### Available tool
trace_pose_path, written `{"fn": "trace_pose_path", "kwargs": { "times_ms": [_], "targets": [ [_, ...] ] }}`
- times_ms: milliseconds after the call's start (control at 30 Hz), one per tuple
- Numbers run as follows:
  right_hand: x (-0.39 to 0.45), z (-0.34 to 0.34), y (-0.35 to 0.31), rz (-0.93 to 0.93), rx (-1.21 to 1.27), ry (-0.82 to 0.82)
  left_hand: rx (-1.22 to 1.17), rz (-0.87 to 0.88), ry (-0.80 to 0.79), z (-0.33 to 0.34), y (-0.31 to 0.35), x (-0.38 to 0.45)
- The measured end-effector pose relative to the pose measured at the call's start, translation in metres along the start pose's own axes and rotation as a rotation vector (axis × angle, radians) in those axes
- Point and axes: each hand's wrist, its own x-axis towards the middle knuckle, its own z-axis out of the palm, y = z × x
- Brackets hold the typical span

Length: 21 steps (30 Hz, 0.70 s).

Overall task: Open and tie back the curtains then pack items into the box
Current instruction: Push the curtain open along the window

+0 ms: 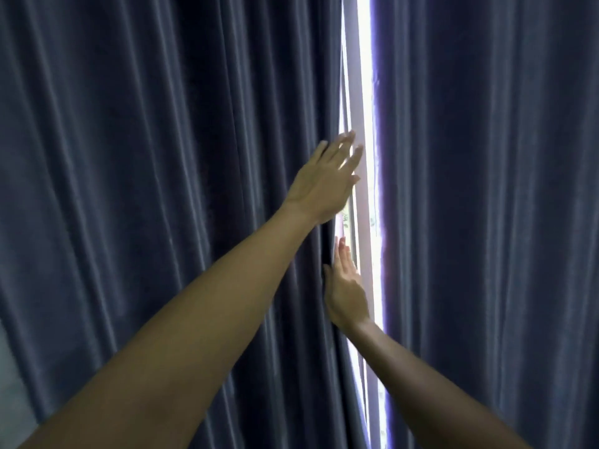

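Two dark blue pleated curtains fill the view. The left curtain [146, 189] and the right curtain [486, 189] are parted by a narrow bright gap [366, 92] where daylight comes through. My left hand [327, 179] is raised with straight, spread fingers at the inner edge of the left curtain, its fingertips reaching into the gap. Lower down, my right hand [345, 286] lies flat with straight fingers against that same edge, beside the gap. Neither hand grips the fabric. No box or items for packing are in view.
A sliver of pale wall or floor [13, 384] shows at the lower left beyond the left curtain. A pale frame strip [355, 76] stands inside the gap. Behind it the window is washed out by light.
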Motion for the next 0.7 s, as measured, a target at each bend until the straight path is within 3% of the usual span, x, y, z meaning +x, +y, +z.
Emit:
{"fn": "trace_pose_path", "kwargs": {
  "times_ms": [133,367,700],
  "targets": [
    [0.003,0.015,-0.007,-0.049,0.005,-0.040,0.215,0.015,-0.138,0.020,0.012,0.022],
    [0.017,0.054,-0.022,-0.148,0.133,-0.142,0.418,-0.261,-0.298,0.046,-0.039,0.027],
    [0.017,0.114,-0.137,-0.229,0.480,-0.244,0.852,-0.307,-0.410,0.007,-0.142,-0.046]
  ]
}}
